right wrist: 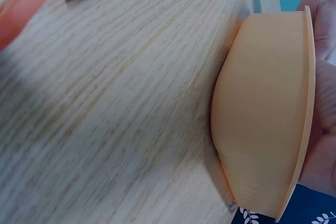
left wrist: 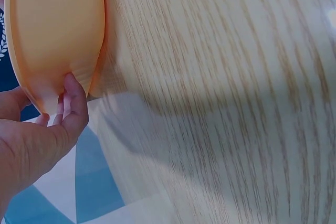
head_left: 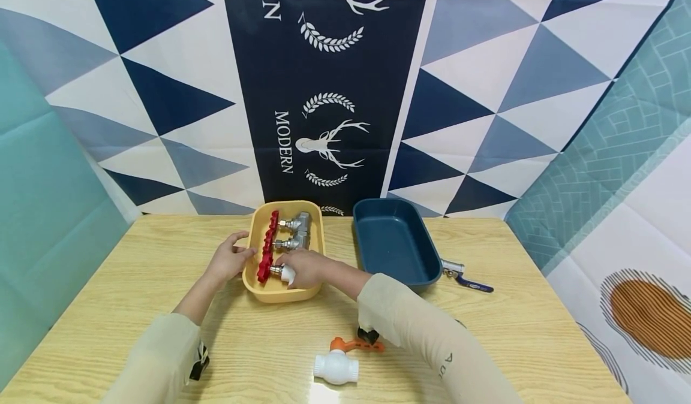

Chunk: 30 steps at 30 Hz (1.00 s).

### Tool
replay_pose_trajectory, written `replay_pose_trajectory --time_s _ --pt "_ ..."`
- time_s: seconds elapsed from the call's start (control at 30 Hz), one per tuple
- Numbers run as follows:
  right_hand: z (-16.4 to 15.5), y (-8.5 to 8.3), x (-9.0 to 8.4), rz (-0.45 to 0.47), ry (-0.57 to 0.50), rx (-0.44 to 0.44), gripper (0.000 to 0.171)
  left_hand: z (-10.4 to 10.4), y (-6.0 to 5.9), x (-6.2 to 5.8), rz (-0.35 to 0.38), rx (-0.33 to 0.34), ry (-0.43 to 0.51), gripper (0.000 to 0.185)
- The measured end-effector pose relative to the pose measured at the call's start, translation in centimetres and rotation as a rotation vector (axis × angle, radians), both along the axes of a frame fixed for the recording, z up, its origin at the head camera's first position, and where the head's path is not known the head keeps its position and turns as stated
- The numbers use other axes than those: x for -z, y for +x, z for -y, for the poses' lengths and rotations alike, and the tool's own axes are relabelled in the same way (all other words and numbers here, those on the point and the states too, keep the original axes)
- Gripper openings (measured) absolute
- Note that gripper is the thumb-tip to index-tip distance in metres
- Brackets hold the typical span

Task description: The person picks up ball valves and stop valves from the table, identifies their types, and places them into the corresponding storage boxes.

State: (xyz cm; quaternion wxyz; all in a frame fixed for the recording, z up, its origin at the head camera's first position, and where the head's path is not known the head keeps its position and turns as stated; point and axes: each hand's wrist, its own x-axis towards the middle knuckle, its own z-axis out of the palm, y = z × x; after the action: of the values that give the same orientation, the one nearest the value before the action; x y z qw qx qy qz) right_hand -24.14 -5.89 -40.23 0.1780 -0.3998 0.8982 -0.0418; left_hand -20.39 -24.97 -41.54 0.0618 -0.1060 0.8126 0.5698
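A left hand holds the left rim of a yellow tray near the tabletop's far edge as a right hand grips a red-handled valve inside, beside two metal valves. An orange-handled white ball valve sits by the near edge, a dark blue tray by the far edge, a blue-lever valve toward the right.

3 valves in left tray
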Motion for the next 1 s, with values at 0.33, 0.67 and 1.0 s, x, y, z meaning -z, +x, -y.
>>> replay_pose_trajectory --time_s 0.33,0.67,1.0 --pt "0.05 0.4 0.35 -0.035 0.031 -0.011 0.054 -0.05 0.45 0.39 0.008 -0.001 0.002 0.055" --pt "0.04 0.54 0.09 -0.113 0.052 -0.024 0.054 -0.07 0.37 0.23 0.004 -0.001 -0.004 0.055" --pt "-0.14 0.56 -0.22 -0.174 0.077 -0.06 0.053 -0.08 0.31 0.12 -0.008 0.01 -0.012 0.055"
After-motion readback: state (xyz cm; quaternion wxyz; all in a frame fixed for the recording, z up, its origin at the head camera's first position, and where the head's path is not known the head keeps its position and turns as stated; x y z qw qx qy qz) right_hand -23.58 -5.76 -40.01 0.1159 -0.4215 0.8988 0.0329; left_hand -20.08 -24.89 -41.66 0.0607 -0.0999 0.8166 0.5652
